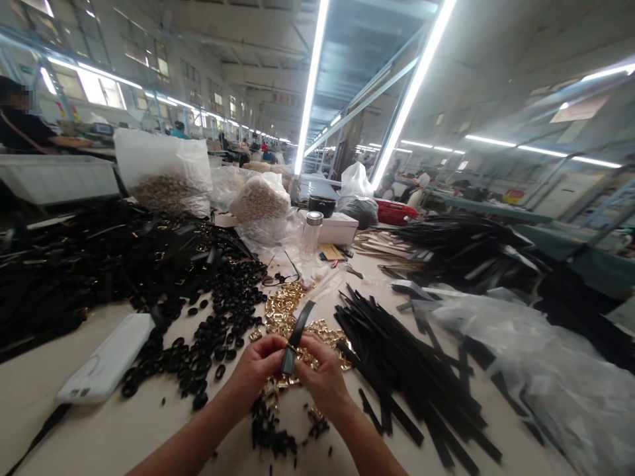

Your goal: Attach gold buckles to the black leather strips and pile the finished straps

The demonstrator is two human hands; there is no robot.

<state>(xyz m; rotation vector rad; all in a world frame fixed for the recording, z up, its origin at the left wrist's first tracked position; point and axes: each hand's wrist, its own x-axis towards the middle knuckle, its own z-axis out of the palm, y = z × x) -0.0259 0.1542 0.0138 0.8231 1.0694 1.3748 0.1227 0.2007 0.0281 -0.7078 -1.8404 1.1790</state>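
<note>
Between both hands, above the middle of the table, a black strap (301, 322) stands tilted with a gold buckle (290, 346) around it near its lower end. My left hand (261, 365) pinches the strap and buckle from the left. From the right, my right hand (320, 370) closes its fingers on the same strap. Under and behind the hands lies a pile of gold buckles (284, 305). Small black pieces (270, 433) are scattered on the table below my wrists. Beside my right hand is a stack of loose black straps (401, 370).
Black rings (218, 330) spread to the left, by a white power bank (106, 360). A heap of black straps with buckles (109, 264) lies behind. Clear bags (260, 201), a glass bottle (312, 235) and eyeglasses (285, 274) stand or lie farther back. Plastic sheeting (536, 357) covers the right side.
</note>
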